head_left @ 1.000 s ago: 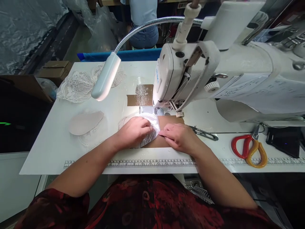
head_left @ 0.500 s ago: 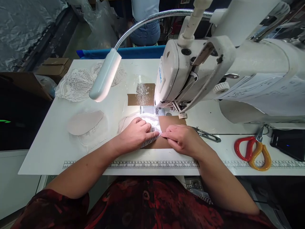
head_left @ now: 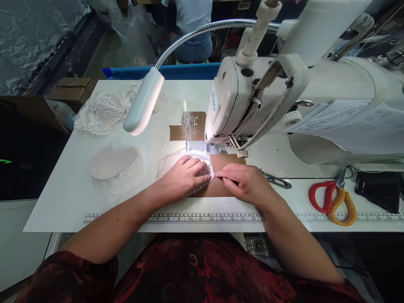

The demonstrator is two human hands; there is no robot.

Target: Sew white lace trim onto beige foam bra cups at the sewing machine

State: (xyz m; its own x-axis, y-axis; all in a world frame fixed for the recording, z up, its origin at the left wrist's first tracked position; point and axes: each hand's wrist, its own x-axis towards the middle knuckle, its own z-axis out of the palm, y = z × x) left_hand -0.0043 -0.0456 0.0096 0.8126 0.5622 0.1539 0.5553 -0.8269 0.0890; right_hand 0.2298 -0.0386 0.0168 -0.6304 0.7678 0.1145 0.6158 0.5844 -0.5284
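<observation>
A white lace piece, lit brightly, lies under the needle area of the white sewing machine. My left hand rests on it with fingers lying flat and slightly apart, pressing it to the table. At the lace's right corner, my right hand is closed, thumb and forefinger pinching the edge. Below the right hand is a brown taped board on the machine bed. The fabric under my left palm is hidden.
A lamp hangs over the table's left side. Lace pieces and a beige oval cup lie left. Thread snips, scissors and a black phone-like object lie right. A person sits beyond the table.
My left fingers have spread a little from a more curled pose. The right hand has shifted slightly right, its fingers more bent at the lace corner. The lace has hardly moved.
</observation>
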